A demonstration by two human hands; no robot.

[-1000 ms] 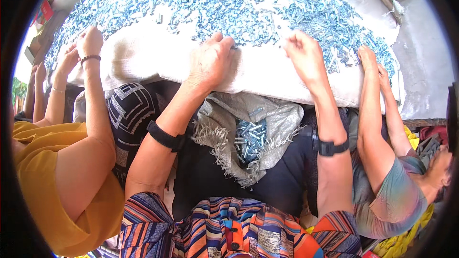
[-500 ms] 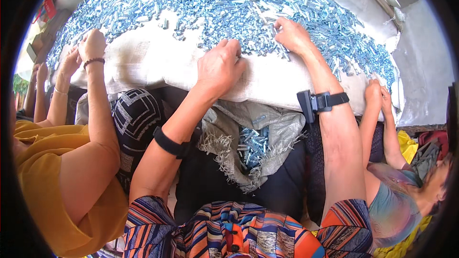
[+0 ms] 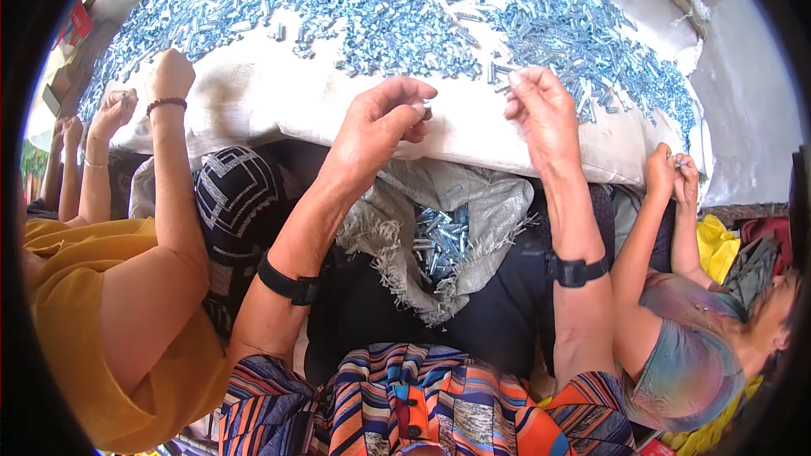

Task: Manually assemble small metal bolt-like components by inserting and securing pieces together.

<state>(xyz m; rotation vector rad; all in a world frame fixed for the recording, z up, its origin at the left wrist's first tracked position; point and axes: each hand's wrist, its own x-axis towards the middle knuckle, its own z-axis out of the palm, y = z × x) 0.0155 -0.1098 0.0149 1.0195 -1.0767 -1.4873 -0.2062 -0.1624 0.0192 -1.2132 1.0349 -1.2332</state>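
"What's in the left hand (image 3: 376, 127)?"
"Its grip pinches one small part (image 3: 427, 105) between thumb and forefinger."
"And the right hand (image 3: 547, 114)?"
"Fingertips close together beside one metal piece (image 3: 498, 73); I can't tell whether they pinch it."
"Any containers?"
"One open woven sack (image 3: 498, 203) on the lap, holding loose blue-silver parts (image 3: 441, 241), uncountable. More lie heaped across the cloth-covered worktop (image 3: 481, 139)."

Hands (image 3: 376, 128) (image 3: 549, 122) apart (fingers (image 3: 405, 87) crooked)
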